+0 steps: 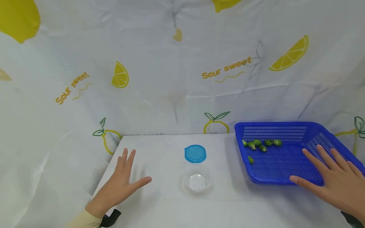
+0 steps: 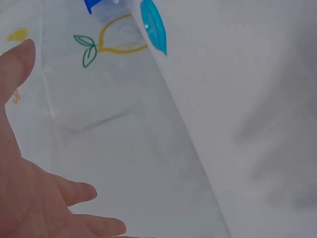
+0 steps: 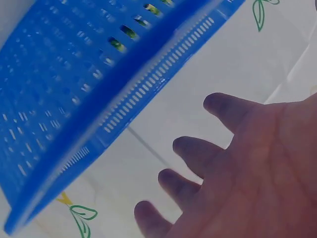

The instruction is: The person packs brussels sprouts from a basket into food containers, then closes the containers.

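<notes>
My left hand (image 1: 118, 183) hovers with spread fingers over the left side of the white table, holding nothing. On the right, my right hand (image 1: 339, 182) is spread too, its fingers overlapping the front right of a blue plastic basket (image 1: 288, 180) in the head view. Several small green Brussels sprouts (image 1: 263, 148) lie along the basket's left and back part. Mid-table stands a clear round bowl (image 1: 197, 183), with a blue lid (image 1: 195, 154) lying just behind it. The lid (image 2: 154, 26) shows at the top of the left wrist view; the basket (image 3: 74, 74) fills the upper left of the right wrist view.
A white cloth backdrop (image 1: 154, 104) printed with lemons and "Sour sweet" rises behind the table (image 1: 165, 209). The table's left edge slants beneath my left hand. Black straps show at both wrists in the head view.
</notes>
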`<action>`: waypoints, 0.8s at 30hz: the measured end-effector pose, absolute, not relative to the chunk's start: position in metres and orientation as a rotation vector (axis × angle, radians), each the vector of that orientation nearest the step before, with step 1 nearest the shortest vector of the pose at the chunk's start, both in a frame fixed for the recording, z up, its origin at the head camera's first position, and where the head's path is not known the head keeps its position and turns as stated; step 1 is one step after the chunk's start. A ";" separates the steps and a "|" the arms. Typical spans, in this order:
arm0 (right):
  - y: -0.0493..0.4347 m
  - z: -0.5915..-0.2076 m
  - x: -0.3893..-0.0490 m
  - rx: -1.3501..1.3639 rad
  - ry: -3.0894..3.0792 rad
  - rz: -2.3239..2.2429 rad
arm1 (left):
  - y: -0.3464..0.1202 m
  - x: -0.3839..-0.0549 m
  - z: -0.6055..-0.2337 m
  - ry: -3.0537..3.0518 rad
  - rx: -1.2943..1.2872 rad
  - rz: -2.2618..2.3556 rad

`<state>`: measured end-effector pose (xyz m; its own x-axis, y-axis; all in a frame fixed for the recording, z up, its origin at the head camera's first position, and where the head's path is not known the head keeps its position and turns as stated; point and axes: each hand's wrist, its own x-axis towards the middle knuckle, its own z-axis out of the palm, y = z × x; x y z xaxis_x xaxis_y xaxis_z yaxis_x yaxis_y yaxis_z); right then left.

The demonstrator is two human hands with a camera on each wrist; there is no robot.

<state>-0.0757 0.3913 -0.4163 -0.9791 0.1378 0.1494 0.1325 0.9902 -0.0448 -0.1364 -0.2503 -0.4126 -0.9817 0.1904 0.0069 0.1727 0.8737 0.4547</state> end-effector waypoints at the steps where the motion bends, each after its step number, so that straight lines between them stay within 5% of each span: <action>1: 0.392 -0.413 -0.079 -0.154 -2.983 0.065 | -0.247 -0.139 -0.415 2.990 0.292 0.755; 16: 0.385 -0.354 -0.151 0.427 -3.119 0.375 | -0.158 -0.188 -0.436 2.198 0.272 1.496; 24: 0.413 -0.360 -0.200 0.399 -3.225 0.524 | -0.140 -0.207 -0.451 1.968 0.284 1.527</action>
<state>-0.1998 0.4127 -0.3595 -0.9596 -0.2597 -0.1080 -0.2121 0.9204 -0.3284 -0.2069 -0.1400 -0.4507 -0.7820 0.5216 -0.3412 -0.2010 0.3072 0.9302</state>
